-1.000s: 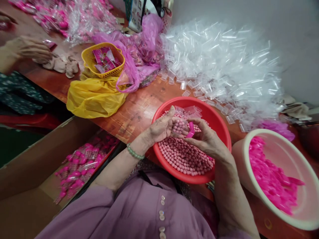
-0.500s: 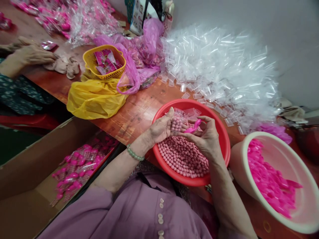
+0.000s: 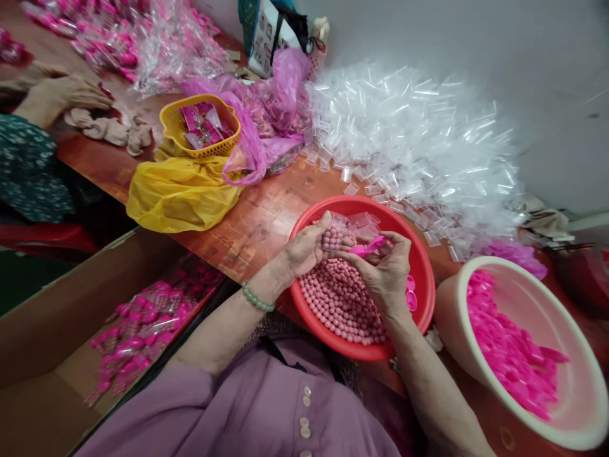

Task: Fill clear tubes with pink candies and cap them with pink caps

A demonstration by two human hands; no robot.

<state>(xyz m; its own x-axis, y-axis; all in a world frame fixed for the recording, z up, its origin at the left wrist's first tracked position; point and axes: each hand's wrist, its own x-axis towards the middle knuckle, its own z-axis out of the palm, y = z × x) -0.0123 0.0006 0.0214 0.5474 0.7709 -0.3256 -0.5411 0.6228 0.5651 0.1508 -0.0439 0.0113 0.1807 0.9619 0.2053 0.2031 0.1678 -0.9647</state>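
the clear sleeve of pink beads [image 3: 334, 238] is above the red basin [image 3: 343, 351], lying across the fingers of my left hand [image 3: 304, 249]. i have that hand closed round it, thumb upright at the near end, which i judge steadies it without squeezing and leaves its far end free. my right hand [image 3: 380, 252] is gripping a bright pink plastic piece [image 3: 367, 247] between thumb and fingertips, close to that far end; whether the two touch, i cannot tell. a light pinch like this seems right for turning something small.

under my hands, loose beads [image 3: 337, 298] fill much of the basin, so one that slips should drop back among its own. a few pink caps [image 3: 411, 301] lie at the right side, handy to my right wrist.

just beyond the rim is a heap of clear sleeves [image 3: 419, 139], probably put there for an easy reach. the white tub [image 3: 578, 374] of pink parts [image 3: 511, 349] is just beside the basin, on my right hand's side. to my left, below the table [image 3: 271, 212], a cardboard box [image 3: 57, 298] holds pink bead-filled pieces [image 3: 137, 324], its open top handy for dropping things in.
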